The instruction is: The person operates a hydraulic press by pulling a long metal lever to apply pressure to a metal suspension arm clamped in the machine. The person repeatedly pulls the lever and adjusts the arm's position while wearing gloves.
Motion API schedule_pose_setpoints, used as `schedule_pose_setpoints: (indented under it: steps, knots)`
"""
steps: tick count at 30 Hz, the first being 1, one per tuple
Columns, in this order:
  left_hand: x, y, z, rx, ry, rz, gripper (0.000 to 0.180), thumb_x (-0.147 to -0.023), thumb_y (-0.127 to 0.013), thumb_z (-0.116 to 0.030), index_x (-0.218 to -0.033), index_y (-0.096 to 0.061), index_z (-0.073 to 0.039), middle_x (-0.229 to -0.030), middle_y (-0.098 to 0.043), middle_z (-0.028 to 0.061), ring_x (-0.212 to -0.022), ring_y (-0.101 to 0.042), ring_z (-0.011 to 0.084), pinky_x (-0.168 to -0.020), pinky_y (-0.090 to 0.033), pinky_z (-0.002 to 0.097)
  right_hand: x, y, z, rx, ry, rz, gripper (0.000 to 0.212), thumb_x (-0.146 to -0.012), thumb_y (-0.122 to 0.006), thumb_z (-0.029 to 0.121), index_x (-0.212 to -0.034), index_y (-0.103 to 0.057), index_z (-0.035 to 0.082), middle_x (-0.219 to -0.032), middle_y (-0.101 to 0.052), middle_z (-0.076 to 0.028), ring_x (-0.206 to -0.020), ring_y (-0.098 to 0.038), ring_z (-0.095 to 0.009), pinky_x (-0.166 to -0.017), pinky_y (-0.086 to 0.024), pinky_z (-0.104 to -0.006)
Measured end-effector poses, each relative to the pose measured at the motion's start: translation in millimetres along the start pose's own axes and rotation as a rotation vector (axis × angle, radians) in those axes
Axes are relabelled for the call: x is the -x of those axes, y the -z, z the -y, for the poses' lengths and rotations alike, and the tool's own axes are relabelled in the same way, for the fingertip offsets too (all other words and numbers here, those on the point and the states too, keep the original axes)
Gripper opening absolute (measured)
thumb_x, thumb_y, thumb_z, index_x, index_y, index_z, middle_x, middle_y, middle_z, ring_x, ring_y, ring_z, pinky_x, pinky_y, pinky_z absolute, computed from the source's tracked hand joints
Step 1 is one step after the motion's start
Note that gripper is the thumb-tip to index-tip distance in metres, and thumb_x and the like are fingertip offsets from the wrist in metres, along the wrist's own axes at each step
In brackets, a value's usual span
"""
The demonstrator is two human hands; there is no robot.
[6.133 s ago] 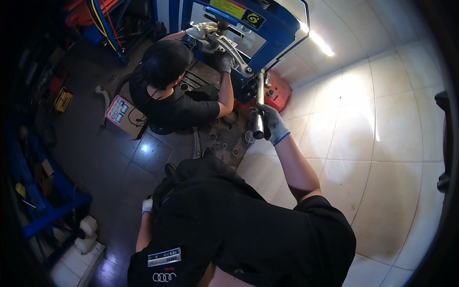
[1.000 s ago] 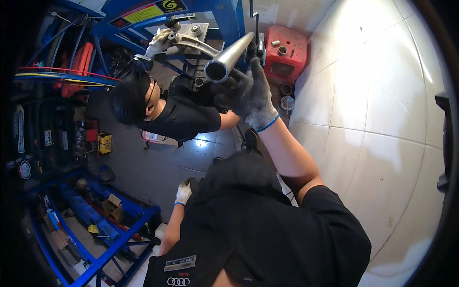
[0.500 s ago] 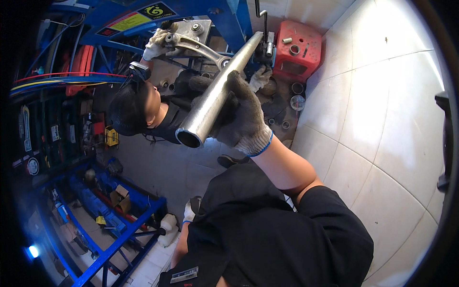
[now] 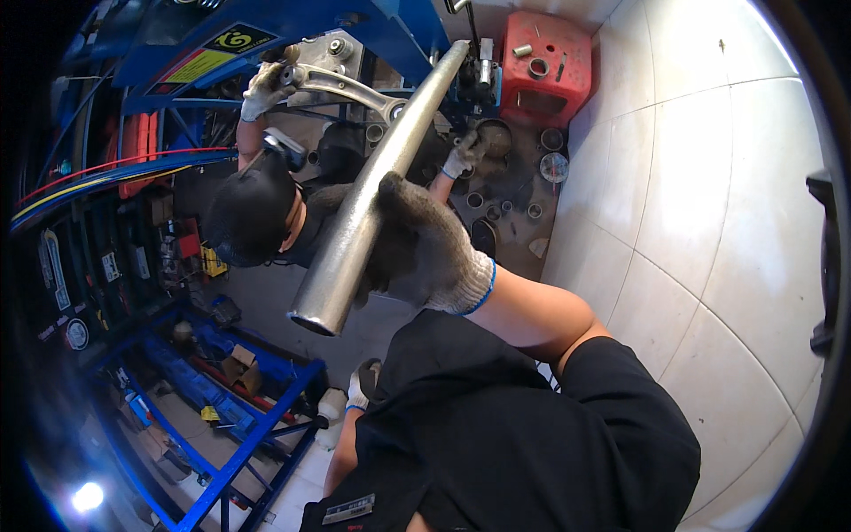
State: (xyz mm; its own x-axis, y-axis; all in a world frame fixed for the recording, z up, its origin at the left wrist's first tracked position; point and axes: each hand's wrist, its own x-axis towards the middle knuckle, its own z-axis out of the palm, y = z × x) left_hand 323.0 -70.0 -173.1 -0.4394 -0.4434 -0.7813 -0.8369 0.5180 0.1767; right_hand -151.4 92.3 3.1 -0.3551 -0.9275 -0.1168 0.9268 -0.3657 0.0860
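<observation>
My right hand, in a grey-coated knit glove, is wrapped around a long silver metal pipe. The pipe slants from its near end at lower left up to the blue machine. Its far end overlaps the machine's edge; I cannot tell whether they touch. Low beside my body hangs my gloved left hand, its fingers mostly hidden. Beyond the pipe, a crouching co-worker's gloved hand holds one end of a metal suspension control arm. The co-worker's other gloved hand is near the machine's lever mechanism.
A red plastic stool holds several metal sleeves. Metal rings and a round container lie on the floor below. The blue machine frame stands ahead, a tiled wall at right, a blue rack at lower left.
The pipe's near end has come down and left, toward me, with my right hand still gripping it. The co-worker's hand by the lever shows more fully.
</observation>
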Motion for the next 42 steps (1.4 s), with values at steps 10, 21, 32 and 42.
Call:
schedule_pose_setpoints:
  steps: [10,21,32,42]
  knots:
    - [-2,17,-34,0.128,0.129,0.033,0.042,-0.094,-0.057,-0.037,-0.120,-0.069,-0.007,-0.119,-0.069,0.0184,-0.116,-0.064,0.0343,-0.099,-0.049,0.0406,3,-4,5,0.058,0.021,0.070,0.069,-0.085,-0.071,0.057,-0.124,-0.058,0.001,-0.101,-0.067,-0.017,-0.085,-0.070,-0.025,-0.063,-0.061,-0.0376]
    - [5,21,-50,0.032,0.076,0.005,0.042,-0.093,-0.057,-0.036,-0.120,-0.069,-0.006,-0.117,-0.070,0.0190,-0.115,-0.064,0.0357,-0.098,-0.049,0.0403,6,-2,6,0.074,0.036,0.101,0.068,-0.086,-0.071,0.056,-0.122,-0.057,0.000,-0.101,-0.067,-0.018,-0.088,-0.070,-0.026,-0.068,-0.061,-0.0395]
    - [7,19,-52,0.126,0.089,-0.006,0.040,-0.093,-0.057,-0.035,-0.118,-0.069,-0.006,-0.116,-0.070,0.0199,-0.114,-0.064,0.0358,-0.097,-0.049,0.0412,10,8,-6,0.003,0.044,0.051,0.061,-0.091,-0.068,0.047,-0.128,-0.055,0.001,-0.109,-0.068,-0.018,-0.093,-0.071,-0.031,-0.071,-0.061,-0.0462]
    - [-12,24,-56,0.273,0.087,-0.059,0.037,-0.095,-0.058,-0.029,-0.118,-0.068,-0.003,-0.118,-0.070,0.0189,-0.114,-0.064,0.0342,-0.098,-0.049,0.0399,23,0,-28,0.020,0.062,0.174,0.055,-0.095,-0.060,0.049,-0.126,-0.058,0.004,-0.108,-0.069,-0.017,-0.087,-0.070,-0.031,-0.070,-0.059,-0.0441]
